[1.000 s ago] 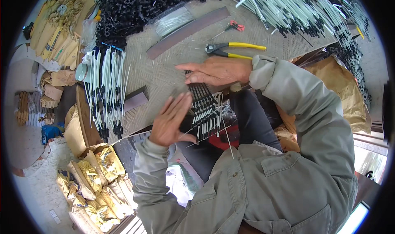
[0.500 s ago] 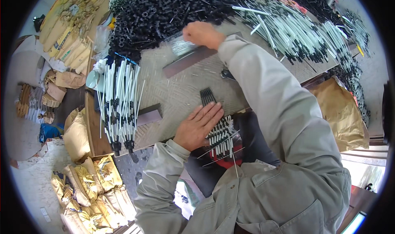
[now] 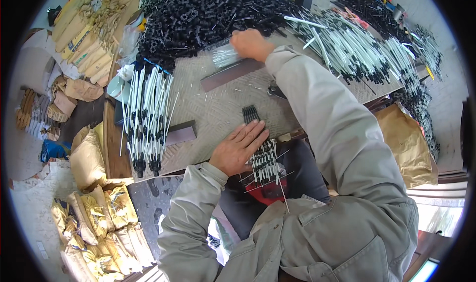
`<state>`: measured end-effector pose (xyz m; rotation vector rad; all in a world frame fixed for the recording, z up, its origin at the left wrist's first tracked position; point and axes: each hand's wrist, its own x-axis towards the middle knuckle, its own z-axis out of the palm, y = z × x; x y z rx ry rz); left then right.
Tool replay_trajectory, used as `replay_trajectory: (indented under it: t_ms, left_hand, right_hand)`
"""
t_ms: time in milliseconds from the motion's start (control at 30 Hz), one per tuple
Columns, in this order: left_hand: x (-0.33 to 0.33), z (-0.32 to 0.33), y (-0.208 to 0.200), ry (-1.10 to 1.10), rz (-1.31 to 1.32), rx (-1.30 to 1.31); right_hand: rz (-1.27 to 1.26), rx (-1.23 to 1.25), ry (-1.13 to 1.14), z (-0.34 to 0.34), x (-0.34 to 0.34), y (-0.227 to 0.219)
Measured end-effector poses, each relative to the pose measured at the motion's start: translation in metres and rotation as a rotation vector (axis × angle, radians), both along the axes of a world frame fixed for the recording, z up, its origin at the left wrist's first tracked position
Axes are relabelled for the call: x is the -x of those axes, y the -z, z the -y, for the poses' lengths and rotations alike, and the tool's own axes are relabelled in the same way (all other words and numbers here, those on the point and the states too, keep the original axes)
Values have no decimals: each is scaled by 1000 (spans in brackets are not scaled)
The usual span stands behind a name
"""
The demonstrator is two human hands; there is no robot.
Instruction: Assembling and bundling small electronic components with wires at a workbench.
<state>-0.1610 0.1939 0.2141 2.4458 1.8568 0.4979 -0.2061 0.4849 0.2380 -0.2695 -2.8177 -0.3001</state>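
Observation:
My left hand [image 3: 240, 148] lies flat, fingers stretched, over a row of slim black-and-white rods [image 3: 265, 162] at the near table edge. The rods' black ends [image 3: 249, 113] show beyond my fingertips, and thin crosswise sticks pass through the white part over my lap. Farther off, my right hand [image 3: 252, 45] is closed, fingers curled down at the side of a clear tray with thin whitish pins [image 3: 225, 58]. Whatever its fingertips pinch is hidden. A long dark bar [image 3: 232, 75] lies just in front of the tray.
A heap of black plastic parts [image 3: 208, 19] covers the far table. White rods with black ends [image 3: 342, 49] are piled at right; bundled black-and-white rods [image 3: 148, 118] lie at left beside a dark block [image 3: 181, 134]. Brown paper sacks [image 3: 96, 227] stand on the floor.
My right hand stays by the pin tray, its fingers shifted slightly. My left hand keeps its place on the rods. The whole view has moved a little.

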Motion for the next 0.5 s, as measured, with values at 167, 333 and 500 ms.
replay_trajectory:
  t_ms: [167, 333, 500]
  left_hand:
    - [2, 2, 0, -4, -3, 28]
    - [1, -2, -3, -1, -70, 18]
    - [-1, -5, -5, -16, -44, 9]
  right_hand:
    - [-245, 216, -150, 35, -36, -10]
    - [-127, 537, -415, 93, -158, 15]
    - [-158, 410, -182, 85, -187, 28]
